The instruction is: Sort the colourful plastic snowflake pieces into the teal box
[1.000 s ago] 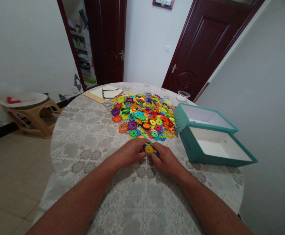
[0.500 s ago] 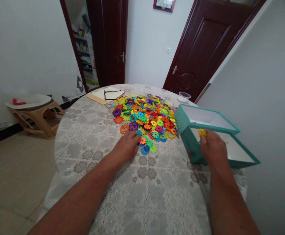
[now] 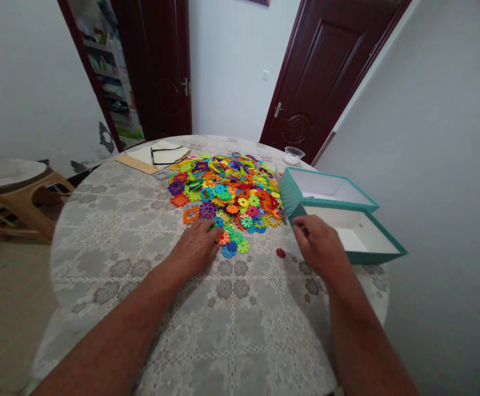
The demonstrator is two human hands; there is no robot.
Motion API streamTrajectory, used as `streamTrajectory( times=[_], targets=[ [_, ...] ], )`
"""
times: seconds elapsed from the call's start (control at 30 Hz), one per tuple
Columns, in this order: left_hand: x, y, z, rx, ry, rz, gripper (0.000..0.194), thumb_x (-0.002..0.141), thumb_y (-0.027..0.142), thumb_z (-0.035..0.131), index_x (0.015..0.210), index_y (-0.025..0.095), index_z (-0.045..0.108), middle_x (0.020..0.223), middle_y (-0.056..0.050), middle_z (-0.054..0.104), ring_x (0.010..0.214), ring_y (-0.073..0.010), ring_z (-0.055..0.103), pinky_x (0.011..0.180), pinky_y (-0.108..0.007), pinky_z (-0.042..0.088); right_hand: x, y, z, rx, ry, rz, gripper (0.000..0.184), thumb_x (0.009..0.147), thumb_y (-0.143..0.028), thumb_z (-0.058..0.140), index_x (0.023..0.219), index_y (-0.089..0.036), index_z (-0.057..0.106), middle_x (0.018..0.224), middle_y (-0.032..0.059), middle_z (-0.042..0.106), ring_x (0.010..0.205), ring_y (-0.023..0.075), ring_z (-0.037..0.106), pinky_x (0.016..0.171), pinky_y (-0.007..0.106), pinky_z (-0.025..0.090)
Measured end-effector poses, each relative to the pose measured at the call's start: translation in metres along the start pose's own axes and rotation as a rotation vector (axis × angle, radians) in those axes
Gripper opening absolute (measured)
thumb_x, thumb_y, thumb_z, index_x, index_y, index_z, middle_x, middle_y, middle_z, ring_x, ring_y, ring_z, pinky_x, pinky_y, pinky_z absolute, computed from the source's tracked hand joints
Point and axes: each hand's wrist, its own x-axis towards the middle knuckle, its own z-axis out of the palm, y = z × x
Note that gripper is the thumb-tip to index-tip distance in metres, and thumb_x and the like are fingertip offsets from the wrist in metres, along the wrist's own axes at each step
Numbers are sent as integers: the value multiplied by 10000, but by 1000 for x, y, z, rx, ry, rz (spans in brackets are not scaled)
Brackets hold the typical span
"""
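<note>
My left hand (image 3: 198, 246) rests at the near edge of a heap of colourful plastic snowflake discs (image 3: 227, 184). Its fingers are curled, and a bit of green shows at their tips; what they hold is mostly hidden. Beside those fingers lie an orange disc (image 3: 222, 238), a lime green disc (image 3: 243, 246) and a blue disc (image 3: 229, 251). My right hand (image 3: 319, 242) hovers at the left front of an open teal box (image 3: 382, 257), fingers loosely bent and a little apart, with nothing visible in them. A dark red disc (image 3: 280, 253) lies alone on the tablecloth left of that hand.
The box's teal lid (image 3: 326, 171) stands behind it, open side up. Black glasses (image 3: 163, 156) lie on papers (image 3: 134, 161) at the far left of the round table. A clear plastic tub (image 3: 294, 154) is at the back right. A wooden stool (image 3: 21, 198) stands left.
My right hand has moved left from over the box, and the yellow disc it held is out of sight. The view has shifted right. My left hand stays by the heap.
</note>
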Motion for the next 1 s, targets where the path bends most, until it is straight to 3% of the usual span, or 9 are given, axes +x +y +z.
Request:
streamTrajectory(
  times=[0.07,0.13,0.27,0.43,0.6,0.73,0.87,1.0],
  targets=[
    [0,3,-4,-4,-17,9,323,980,262,579,1283,205,675,1428,-164,584,1342,-333,523,1164,-507,411,-8,-8,12,-21,-274,12,183,953,-209,583,1095,-192,697,1066,125,736,956,256,678,845,337,472],
    [0,5,-8,-34,-41,33,294,984,275,581,1254,214,681,1375,-146,608,1303,-313,540,1144,-485,419,-13,-10,25,-86,-470,53,152,924,-197,622,1052,-178,702,1037,143,733,923,261,682,811,331,449],
    [0,10,-12,-140,-100,100,276,939,279,648,1211,246,684,1280,-99,640,1224,-283,561,1093,-432,436,-13,-1,40,-128,-613,79,106,903,-170,608,968,-163,692,1011,161,727,904,257,680,777,323,419],
    [-1,15,-10,-264,-128,176,267,924,249,648,1188,257,687,1217,-86,646,1175,-266,567,1044,-399,453,-6,7,40,30,-663,72,97,879,-170,609,947,-182,677,952,98,733,844,212,655,710,293,399],
    [-3,14,-7,-318,-106,122,412,917,246,653,1324,289,612,1307,-70,615,1229,-247,554,1074,-381,455,-5,1,42,272,-699,58,138,829,-133,608,941,-205,643,877,26,699,777,176,613,656,265,387],
    [-4,12,-9,-179,-109,70,514,884,315,731,1371,233,589,1330,-108,609,1266,-287,537,1104,-407,431,-7,-13,46,322,-604,-56,143,806,-100,609,906,-201,622,944,37,666,837,175,588,729,274,404],
    [-6,13,-11,-108,-151,23,511,860,362,765,1333,235,619,1262,-106,620,1192,-288,569,1016,-383,464,-9,-31,49,458,-575,-52,89,851,-124,597,870,-210,596,810,-9,631,751,161,562,666,266,374],
    [-7,14,-9,-106,-182,-36,440,872,385,760,1275,251,647,1209,-102,621,1108,-283,602,917,-365,477,-13,-53,59,632,-504,-33,169,918,-213,630,1085,-222,656,844,-16,646,768,162,580,690,268,410]
  ],
)
